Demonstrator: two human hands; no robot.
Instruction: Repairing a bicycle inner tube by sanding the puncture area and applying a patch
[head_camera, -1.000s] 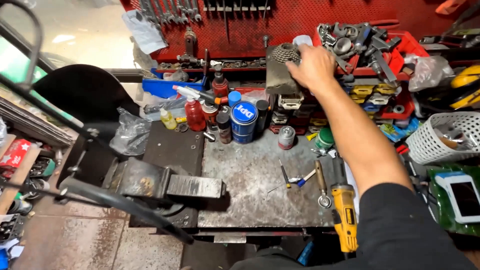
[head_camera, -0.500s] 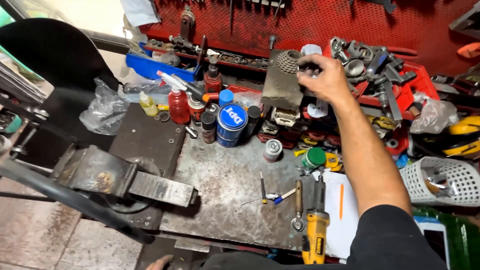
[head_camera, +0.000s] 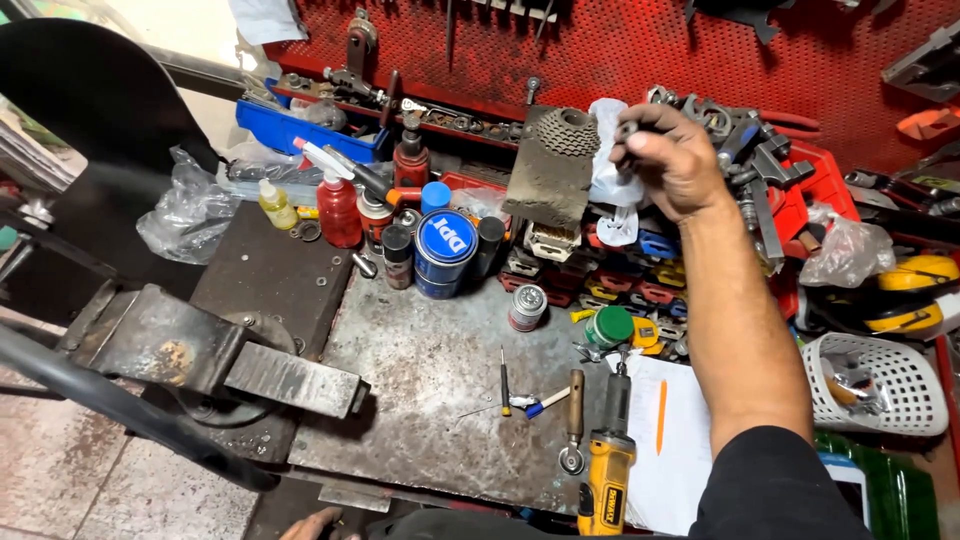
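My right hand (head_camera: 672, 160) is raised over the cluttered back of the workbench, fingers pinched on a small dark metal part (head_camera: 630, 130). Just left of it hang a white plastic bag (head_camera: 606, 170) and a stack of toothed cogs (head_camera: 568, 131) on top of a grimy dark block (head_camera: 545, 180). Behind the hand lies a heap of metal tools and sockets (head_camera: 745, 150) in a red tray. Only the fingertips of my left hand (head_camera: 312, 522) show at the bottom edge, near the bench front; I cannot tell their state.
A steel bench plate (head_camera: 430, 400) carries a yellow die grinder (head_camera: 605, 470), small screwdrivers (head_camera: 520, 395), a blue can (head_camera: 445, 250), a red spray bottle (head_camera: 338, 205) and a green lid (head_camera: 610, 325). A vise (head_camera: 215, 355) sits at the left, a white basket (head_camera: 880, 385) at the right, red pegboard behind.
My right hand has drawn back from the tool heap and turned, now holding the small dark part up. The view has shifted closer and to the left.
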